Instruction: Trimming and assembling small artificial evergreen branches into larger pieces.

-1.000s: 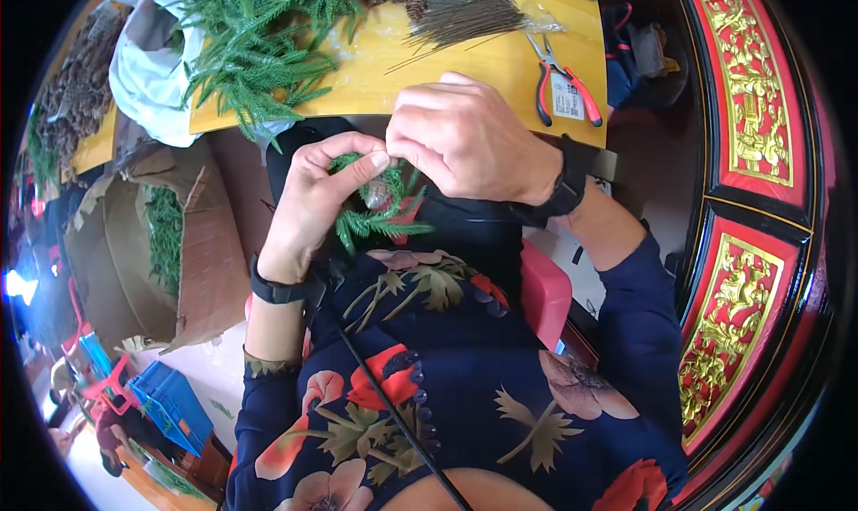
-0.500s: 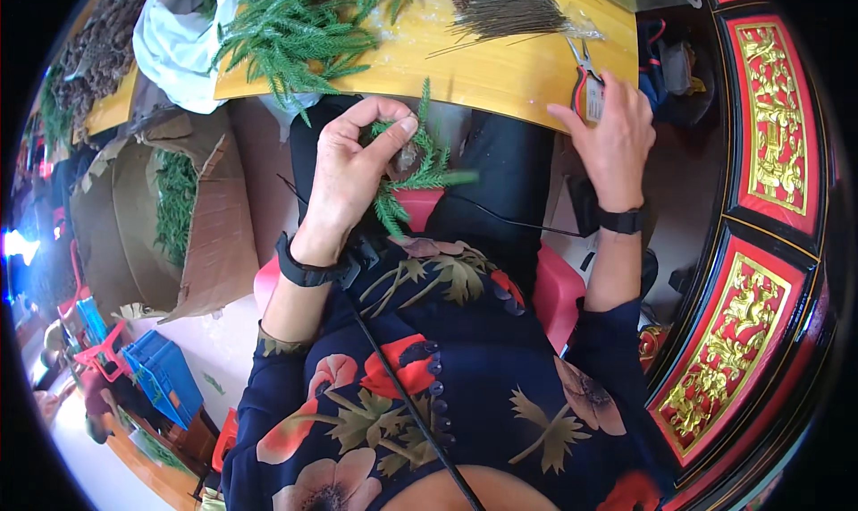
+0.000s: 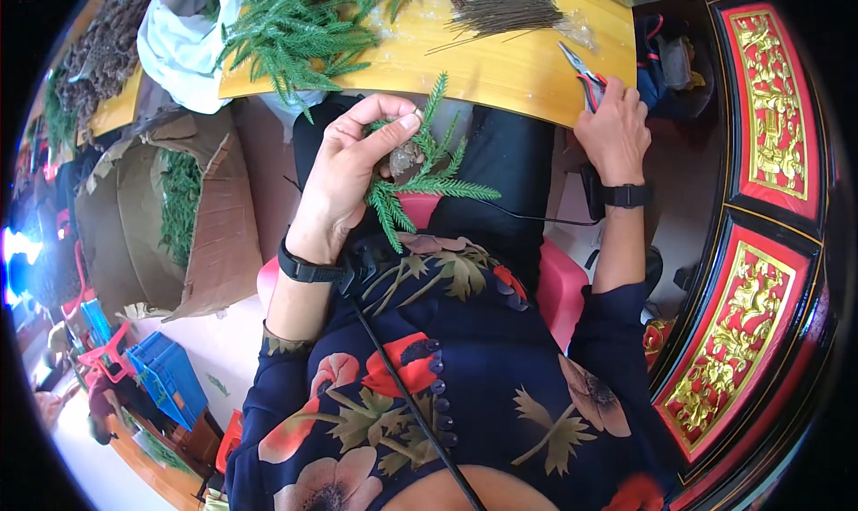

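Observation:
My left hand (image 3: 353, 167) holds a small bunch of green fir sprigs with a brown pine cone (image 3: 404, 158) over my lap, fingers closed around the stems. Off to the right, my right hand (image 3: 612, 126) reaches to the edge of the yellow table (image 3: 500, 68) and closes on red-handled pliers (image 3: 583, 73), whose jaws point up and left. Both wrists wear black bands. A thin black cable runs down across my flowered dark blue clothing.
A heap of green fir branches (image 3: 299, 24) and a bundle of thin dark wires (image 3: 505, 6) lie on the table. A cardboard box (image 3: 174, 216) with greenery stands at my left. Blue crates (image 3: 165, 377) are lower left; a red and gold carved panel (image 3: 769, 144) is at right.
My right hand left the sprig bunch and moved right to the pliers at the table edge. My left hand kept the bunch and lifted it slightly.

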The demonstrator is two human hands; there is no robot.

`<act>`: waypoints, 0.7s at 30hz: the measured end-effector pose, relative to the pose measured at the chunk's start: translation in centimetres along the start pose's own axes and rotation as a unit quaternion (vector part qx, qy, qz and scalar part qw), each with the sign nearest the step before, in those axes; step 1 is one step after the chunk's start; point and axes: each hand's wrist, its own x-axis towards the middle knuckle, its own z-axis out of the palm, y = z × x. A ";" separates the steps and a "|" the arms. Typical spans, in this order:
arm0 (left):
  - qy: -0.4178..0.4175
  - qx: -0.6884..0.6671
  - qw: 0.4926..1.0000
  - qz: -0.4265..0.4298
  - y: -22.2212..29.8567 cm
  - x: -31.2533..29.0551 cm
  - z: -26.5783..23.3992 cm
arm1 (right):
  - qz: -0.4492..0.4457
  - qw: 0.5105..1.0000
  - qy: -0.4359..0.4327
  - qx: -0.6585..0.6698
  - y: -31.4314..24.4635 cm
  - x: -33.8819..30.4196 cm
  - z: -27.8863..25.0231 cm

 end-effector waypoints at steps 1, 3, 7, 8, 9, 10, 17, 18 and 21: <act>0.001 -0.001 1.000 0.001 -0.1 0.0 -0.1 | 0.003 1.000 0.010 0.000 0.2 0.0 0.1; 0.002 -0.004 1.000 0.024 -0.4 0.3 -0.3 | 0.004 1.000 0.021 0.019 0.6 0.0 0.4; 0.003 -0.016 0.999 0.031 -0.4 0.0 -0.3 | -0.010 0.994 0.020 0.108 0.9 -0.7 0.2; 0.004 -0.019 0.999 0.028 -0.4 0.0 -0.4 | -0.030 0.986 -0.003 0.162 0.7 -1.2 -0.3; 0.004 -0.020 0.999 0.028 -0.3 0.1 -0.3 | -0.047 0.976 -0.027 0.213 0.6 -2.0 -0.8; 0.008 -0.016 0.999 0.032 -0.4 0.1 -0.3 | -0.047 0.975 -0.028 0.214 -0.2 -2.9 -1.4; 0.012 0.048 0.997 0.056 0.0 -0.3 0.2 | -0.271 0.873 -0.049 0.404 -6.7 -6.2 -3.7; 0.022 0.037 0.997 0.060 -0.2 -0.3 0.3 | -0.280 0.871 -0.039 0.402 -7.0 -6.0 -3.4; 0.044 0.016 0.997 0.069 -0.5 -0.3 0.3 | -0.290 0.875 -0.029 0.386 -7.0 -5.6 -3.0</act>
